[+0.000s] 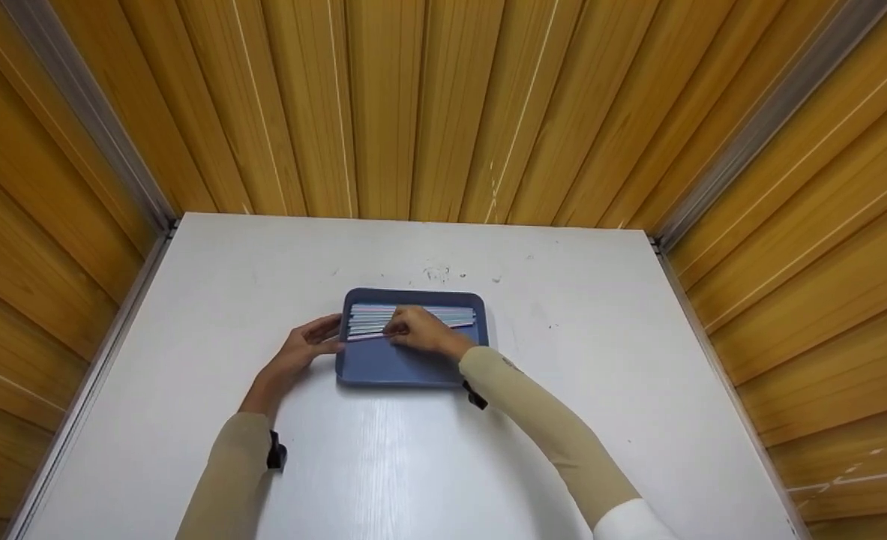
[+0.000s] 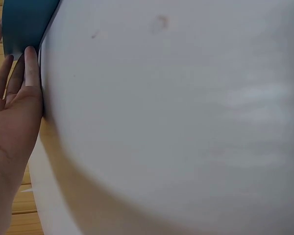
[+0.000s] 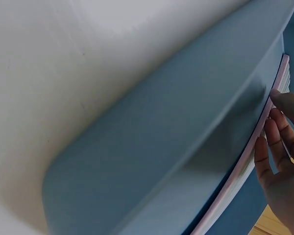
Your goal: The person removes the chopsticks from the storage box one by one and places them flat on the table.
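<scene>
A blue rectangular tray (image 1: 406,367) lies on the table, with several thin pastel straws (image 1: 447,313) side by side along its far half. My right hand (image 1: 422,330) is inside the tray and pinches a straw at the near edge of the row. In the right wrist view a pink straw (image 3: 237,174) runs along the thumb and fingertips. Beside the tray's left wall is my left hand (image 1: 301,349), its fingers (image 2: 32,68) nearly straight and touching the tray (image 2: 27,24). The hand covers the middle of the straw row in the head view.
The white table (image 1: 600,375) carries small dark marks behind the tray. Wood-patterned panels (image 1: 383,112) stand at the back and on both sides, with metal posts (image 1: 106,120) at the corners.
</scene>
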{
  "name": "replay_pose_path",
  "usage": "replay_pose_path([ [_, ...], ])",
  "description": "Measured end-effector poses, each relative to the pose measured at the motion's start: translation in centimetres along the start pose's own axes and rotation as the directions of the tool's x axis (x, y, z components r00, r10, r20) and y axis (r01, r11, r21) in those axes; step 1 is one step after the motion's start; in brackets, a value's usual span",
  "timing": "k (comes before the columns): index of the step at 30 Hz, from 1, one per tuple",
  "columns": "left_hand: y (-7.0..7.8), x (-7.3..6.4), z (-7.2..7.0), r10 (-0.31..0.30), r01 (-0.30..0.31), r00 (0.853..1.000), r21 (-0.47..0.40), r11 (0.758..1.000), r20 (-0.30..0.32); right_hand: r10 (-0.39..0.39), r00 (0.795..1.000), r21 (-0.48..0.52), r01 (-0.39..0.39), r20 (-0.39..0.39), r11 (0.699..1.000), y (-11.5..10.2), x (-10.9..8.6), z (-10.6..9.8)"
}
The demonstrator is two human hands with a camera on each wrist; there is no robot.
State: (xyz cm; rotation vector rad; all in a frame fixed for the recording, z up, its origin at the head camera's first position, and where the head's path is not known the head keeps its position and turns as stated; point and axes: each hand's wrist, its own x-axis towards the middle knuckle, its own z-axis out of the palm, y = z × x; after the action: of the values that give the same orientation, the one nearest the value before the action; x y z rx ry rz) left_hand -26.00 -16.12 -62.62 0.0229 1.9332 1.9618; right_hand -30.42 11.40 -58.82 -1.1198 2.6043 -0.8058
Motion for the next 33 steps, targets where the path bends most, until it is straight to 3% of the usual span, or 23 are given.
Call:
replay_pose_path([
  [11, 0.14, 0.08, -0.03, 0.029, -0.028, 1.000, -0.011, 1.000, 0.010, -0.027, 0.999, -0.008, 0.027, -0.029, 1.000, 0.12, -0.14, 0.33],
  [20, -0.03, 0.01, 0.15, -0.017, 0.016, 1.000, -0.004, 1.000, -0.008, 0.036, 0.999, -0.030, -0.035, 0.014, 0.999, -0.02, -0.46, 0.40],
  [27, 0.04, -0.08, 0.20, -0.023, 0.023, 1.000, -0.006, 1.000, -0.020, 0.014, 0.999, -0.099, -0.010, 0.036, 0.995, -0.11, -0.49, 0.42],
  [33, 0.13, -0.09, 0.22, -0.026, 0.025, 0.999, -0.020, 0.999, -0.025, -0.021, 1.000, -0.091, 0.023, 0.020, 0.996, -0.15, -0.65, 0.36],
])
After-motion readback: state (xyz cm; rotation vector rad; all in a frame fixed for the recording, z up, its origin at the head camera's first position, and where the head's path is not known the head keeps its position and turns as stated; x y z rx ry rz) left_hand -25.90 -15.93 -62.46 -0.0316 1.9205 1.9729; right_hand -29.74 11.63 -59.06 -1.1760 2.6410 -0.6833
